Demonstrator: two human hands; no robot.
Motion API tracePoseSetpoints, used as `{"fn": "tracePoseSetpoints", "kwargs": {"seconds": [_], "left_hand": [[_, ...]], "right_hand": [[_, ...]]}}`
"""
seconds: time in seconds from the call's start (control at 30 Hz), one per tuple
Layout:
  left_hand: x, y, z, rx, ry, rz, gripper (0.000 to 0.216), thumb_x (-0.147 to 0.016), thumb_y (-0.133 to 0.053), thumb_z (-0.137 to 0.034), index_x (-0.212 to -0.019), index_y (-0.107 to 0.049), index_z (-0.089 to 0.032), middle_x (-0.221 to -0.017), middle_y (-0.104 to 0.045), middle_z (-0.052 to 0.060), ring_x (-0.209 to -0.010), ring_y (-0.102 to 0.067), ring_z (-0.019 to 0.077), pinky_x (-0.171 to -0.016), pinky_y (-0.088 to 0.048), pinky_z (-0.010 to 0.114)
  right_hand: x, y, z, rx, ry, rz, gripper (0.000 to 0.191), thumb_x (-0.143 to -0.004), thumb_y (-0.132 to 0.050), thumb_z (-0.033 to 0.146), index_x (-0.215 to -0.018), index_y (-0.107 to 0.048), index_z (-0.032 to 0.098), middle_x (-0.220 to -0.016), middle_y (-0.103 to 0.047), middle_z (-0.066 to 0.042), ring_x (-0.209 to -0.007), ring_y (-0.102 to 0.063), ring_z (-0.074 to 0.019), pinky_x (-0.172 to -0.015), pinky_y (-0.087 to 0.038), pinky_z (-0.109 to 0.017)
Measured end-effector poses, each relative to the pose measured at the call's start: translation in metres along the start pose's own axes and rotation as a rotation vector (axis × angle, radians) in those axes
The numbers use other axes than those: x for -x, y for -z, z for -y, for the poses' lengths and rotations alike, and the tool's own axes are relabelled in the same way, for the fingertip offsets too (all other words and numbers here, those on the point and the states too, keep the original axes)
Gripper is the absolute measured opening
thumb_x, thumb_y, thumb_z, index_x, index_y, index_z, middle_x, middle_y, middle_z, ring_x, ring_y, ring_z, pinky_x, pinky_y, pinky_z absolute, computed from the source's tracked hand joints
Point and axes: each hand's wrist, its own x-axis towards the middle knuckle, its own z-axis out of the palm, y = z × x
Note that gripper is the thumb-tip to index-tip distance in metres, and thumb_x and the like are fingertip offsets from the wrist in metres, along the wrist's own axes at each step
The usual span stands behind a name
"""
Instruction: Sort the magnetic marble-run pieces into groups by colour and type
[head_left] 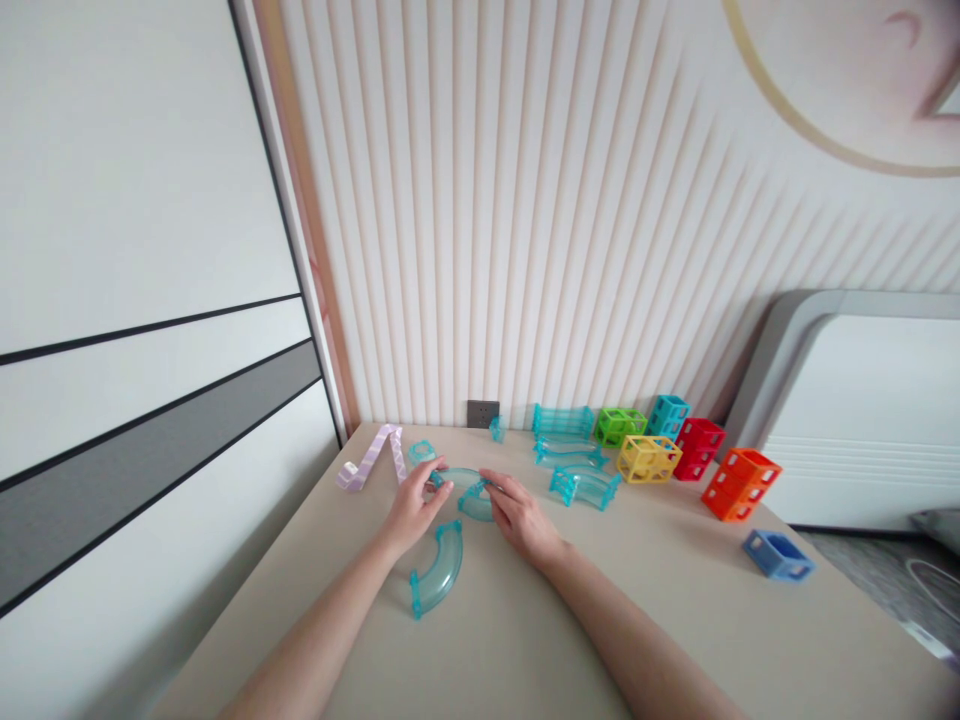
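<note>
Both hands are over the table around clear teal curved tube pieces. My left hand (pixel 415 507) has thumb and fingers closed on the left end of one curved tube (pixel 459 474). My right hand (pixel 523 512) grips that tube's right end, with fingers bent over it. Just below, a second curved tube (pixel 474 506) lies partly behind my right fingers; whether the two are joined I cannot tell. Nearer to me rests another curved teal tube (pixel 441 572), apart from both hands. Behind my left hand is a small teal ring-like piece (pixel 422 452).
A purple-and-white strip (pixel 371 457) lies bent at the table's back left. Toward the right stand teal track pieces (pixel 562 422) and open-sided blocks: green (pixel 619 427), yellow (pixel 649 459), red (pixel 699 448), orange (pixel 740 485) and blue (pixel 778 556). A ribbed wall (pixel 465 250) borders the table's back.
</note>
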Motion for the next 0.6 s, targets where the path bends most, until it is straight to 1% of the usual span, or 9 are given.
{"fn": "tracePoseSetpoints", "kwargs": {"seconds": [0.07,0.1,0.17,0.23,0.3,0.43,0.53,0.6], "left_hand": [[-0.001,0.000,0.000,-0.060,-0.031,-0.044,0.026,-0.092,-0.058,-0.038,-0.112,-0.063,-0.021,-0.112,-0.070,0.008,-0.101,-0.069,0.0217,-0.085,-0.060,0.037],[-0.002,0.000,0.001,-0.085,-0.038,-0.071,0.023,-0.092,-0.058,-0.037,-0.108,-0.063,-0.021,-0.110,-0.070,0.008,-0.100,-0.069,0.0214,-0.084,-0.061,0.036],[-0.003,0.000,0.004,-0.116,-0.038,-0.108,0.021,-0.091,-0.058,-0.035,-0.106,-0.063,-0.021,-0.108,-0.069,0.007,-0.098,-0.069,0.0210,-0.081,-0.061,0.035],[-0.004,-0.001,0.009,-0.131,-0.030,-0.121,0.021,-0.091,-0.057,-0.035,-0.106,-0.063,-0.020,-0.107,-0.068,0.008,-0.095,-0.069,0.0207,-0.078,-0.062,0.034],[-0.004,-0.001,0.015,-0.152,-0.024,-0.128,0.022,-0.091,-0.057,-0.035,-0.106,-0.063,-0.020,-0.107,-0.068,0.009,-0.091,-0.069,0.0204,-0.076,-0.062,0.035],[-0.004,-0.002,0.024,-0.203,-0.016,-0.129,0.023,-0.090,-0.058,-0.033,-0.106,-0.063,-0.018,-0.104,-0.068,0.010,-0.083,-0.069,0.0199,-0.075,-0.062,0.037],[-0.003,-0.002,0.027,-0.243,-0.020,-0.120,0.021,-0.090,-0.057,-0.031,-0.107,-0.063,-0.019,-0.103,-0.068,0.009,-0.081,-0.069,0.0199,-0.075,-0.061,0.037],[-0.003,-0.003,0.028,-0.270,-0.028,-0.111,0.021,-0.090,-0.057,-0.028,-0.107,-0.063,-0.020,-0.103,-0.068,0.009,-0.084,-0.069,0.0209,-0.077,-0.061,0.038]], "right_hand": [[0.000,0.000,0.000,0.046,-0.058,0.006,0.033,-0.100,-0.044,0.019,-0.126,-0.064,0.022,-0.150,-0.049,-0.011,-0.130,-0.054,-0.0247,-0.107,-0.048,-0.042],[0.000,0.000,-0.001,0.070,-0.090,0.020,0.030,-0.099,-0.048,0.021,-0.123,-0.066,0.022,-0.150,-0.049,-0.011,-0.130,-0.055,-0.0259,-0.106,-0.047,-0.043],[0.000,0.000,-0.001,0.103,-0.129,0.078,0.027,-0.096,-0.057,0.027,-0.120,-0.068,0.022,-0.140,-0.058,-0.012,-0.124,-0.058,-0.0272,-0.105,-0.047,-0.044],[-0.001,0.001,-0.002,0.117,-0.136,0.148,0.030,-0.093,-0.065,0.034,-0.120,-0.068,0.022,-0.124,-0.068,-0.012,-0.117,-0.061,-0.0275,-0.104,-0.045,-0.044],[-0.002,0.002,-0.002,0.137,-0.135,0.189,0.035,-0.089,-0.071,0.040,-0.119,-0.069,0.020,-0.113,-0.072,-0.011,-0.113,-0.061,-0.0278,-0.102,-0.045,-0.044],[-0.004,0.002,0.002,0.184,-0.131,0.211,0.030,-0.092,-0.068,0.042,-0.112,-0.072,0.021,-0.105,-0.073,-0.010,-0.105,-0.062,-0.0264,-0.100,-0.044,-0.043],[-0.004,0.003,0.004,0.175,-0.090,0.215,0.030,-0.094,-0.064,0.042,-0.115,-0.071,0.022,-0.104,-0.072,-0.009,-0.103,-0.062,-0.0254,-0.101,-0.043,-0.043],[-0.003,0.004,0.005,0.160,-0.055,0.203,0.033,-0.095,-0.063,0.042,-0.120,-0.068,0.022,-0.106,-0.071,-0.010,-0.103,-0.061,-0.0253,-0.103,-0.041,-0.044]]}}
